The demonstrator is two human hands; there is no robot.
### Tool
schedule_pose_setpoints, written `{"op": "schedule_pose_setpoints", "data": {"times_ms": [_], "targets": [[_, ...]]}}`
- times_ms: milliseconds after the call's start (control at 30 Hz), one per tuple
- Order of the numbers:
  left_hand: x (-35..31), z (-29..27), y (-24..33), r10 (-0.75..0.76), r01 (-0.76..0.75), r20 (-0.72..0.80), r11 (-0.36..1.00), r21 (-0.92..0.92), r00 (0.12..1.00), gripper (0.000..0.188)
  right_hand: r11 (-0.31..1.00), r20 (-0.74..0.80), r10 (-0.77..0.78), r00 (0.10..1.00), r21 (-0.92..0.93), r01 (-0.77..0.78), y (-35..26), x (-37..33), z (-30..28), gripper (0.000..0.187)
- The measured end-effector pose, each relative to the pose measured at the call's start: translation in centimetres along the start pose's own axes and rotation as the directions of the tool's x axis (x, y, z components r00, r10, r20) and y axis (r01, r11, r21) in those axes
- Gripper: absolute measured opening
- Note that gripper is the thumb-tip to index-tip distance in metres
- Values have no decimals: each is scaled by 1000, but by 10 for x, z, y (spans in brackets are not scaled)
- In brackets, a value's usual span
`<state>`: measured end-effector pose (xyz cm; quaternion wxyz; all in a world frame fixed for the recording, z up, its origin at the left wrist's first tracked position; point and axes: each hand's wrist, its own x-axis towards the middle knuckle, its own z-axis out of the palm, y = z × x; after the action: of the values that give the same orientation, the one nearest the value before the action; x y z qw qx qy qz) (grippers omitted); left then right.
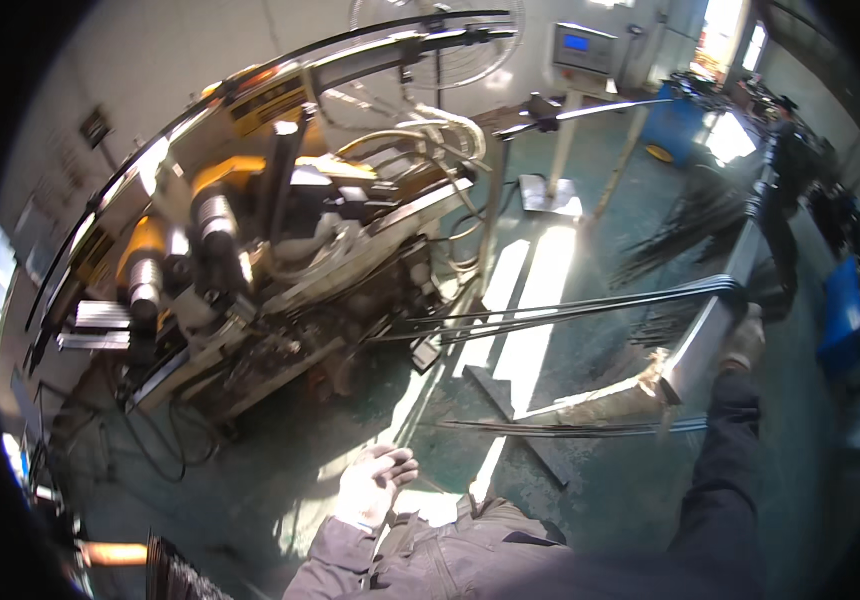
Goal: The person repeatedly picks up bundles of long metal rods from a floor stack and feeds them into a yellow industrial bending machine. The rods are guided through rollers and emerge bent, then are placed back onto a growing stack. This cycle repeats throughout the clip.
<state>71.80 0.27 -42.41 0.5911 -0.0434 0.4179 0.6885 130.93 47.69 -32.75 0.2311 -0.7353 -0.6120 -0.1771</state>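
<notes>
My left hand (372, 485), in a pale glove, is held in front of my body. Its fingers are loosely curled and a little apart, with nothing visible in them. Far out on the right, my gloved right hand (745, 340) closes at the right end of several long thin dark rods (590, 304). The rods reach leftward across the aisle toward the machine, beside a long metal rail (705, 335). Motion blur softens the grip, and the fingertips are hidden.
A bending-type machine (280, 255) with yellow cylinders fills the left. A control box (582, 50) stands on a post at the back, near a fan (440, 45). More rods (580, 429) lie low before me. Blue bins (672, 125) and rod stacks (685, 215) are at right.
</notes>
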Motion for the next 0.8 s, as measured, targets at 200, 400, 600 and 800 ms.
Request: {"op": "schedule_pose_setpoints", "data": {"times_ms": [200, 400, 600, 800], "targets": [[-31, 27, -41, -80, 85, -52, 990, 111, 995, 37, 964, 38, -153, 987, 224, 141, -64, 8, 34, 68], [-103, -83, -64, 30, -98, -503, 989, -111, 864, 32, 593, 253, -716, 650, 712, 377, -258, -330, 46, 57], [-219, -219, -73, 204, -456, -720, 874, -171, 663, 20, 381, 353, -924, 146, 826, 416, -345, -529, -22, 47], [-378, -335, -31, 381, -646, -835, 762, 40, 398, 23, 278, 348, -936, -60, 830, 484, -414, -655, -54, 40]]}}
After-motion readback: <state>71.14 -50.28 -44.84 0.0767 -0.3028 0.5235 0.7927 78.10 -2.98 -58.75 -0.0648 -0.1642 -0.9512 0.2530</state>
